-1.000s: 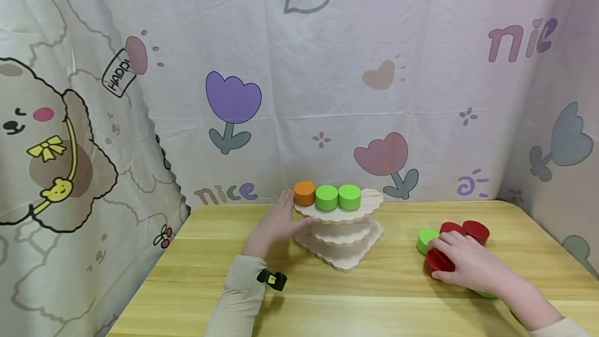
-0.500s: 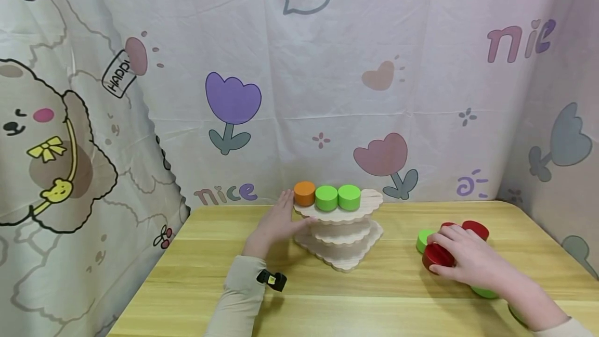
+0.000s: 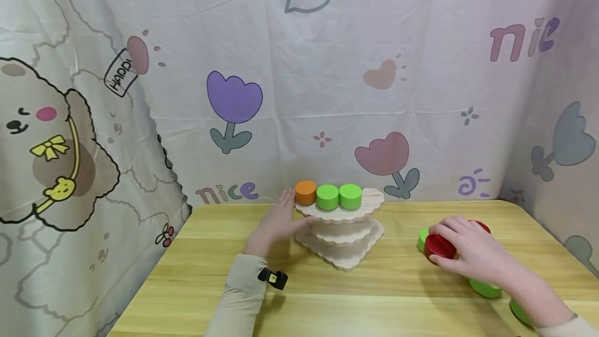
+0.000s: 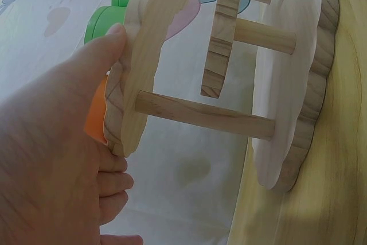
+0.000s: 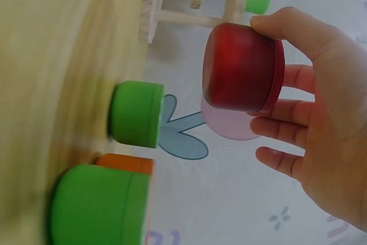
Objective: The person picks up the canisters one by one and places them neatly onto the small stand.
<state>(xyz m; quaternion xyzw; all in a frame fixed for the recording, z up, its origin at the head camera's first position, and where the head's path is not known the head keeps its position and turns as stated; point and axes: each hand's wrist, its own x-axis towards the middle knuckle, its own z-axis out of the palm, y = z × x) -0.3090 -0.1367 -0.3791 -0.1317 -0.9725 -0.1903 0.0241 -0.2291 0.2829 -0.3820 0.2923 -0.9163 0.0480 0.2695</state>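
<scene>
My right hand [image 3: 474, 254] grips a small red round jar [image 5: 241, 67] by its rim, thumb on one side and fingers on the other, clear of the tabletop. My left hand [image 3: 277, 225] holds the left end of a pale wooden tiered stand [image 3: 348, 261], the thumb along the top tier's front edge and the fingers at its left side. On that top tier sit an orange jar [image 3: 305, 193] and two green jars [image 3: 327, 197] in a row. The left fingers reach beside the orange one.
Around my right hand stand a green jar [image 3: 422, 240], another red jar [image 3: 482, 225] partly hidden by the hand, and green jars [image 3: 485, 288] nearer me. An orange jar [image 5: 129, 163] shows in the right wrist view. A printed cloth [image 3: 304, 92] hangs behind the wooden table [image 3: 224, 254].
My right hand has raised the red jar a little off the table, uncovering more of the green jars near my wrist. The left hand and the stand have stayed put.
</scene>
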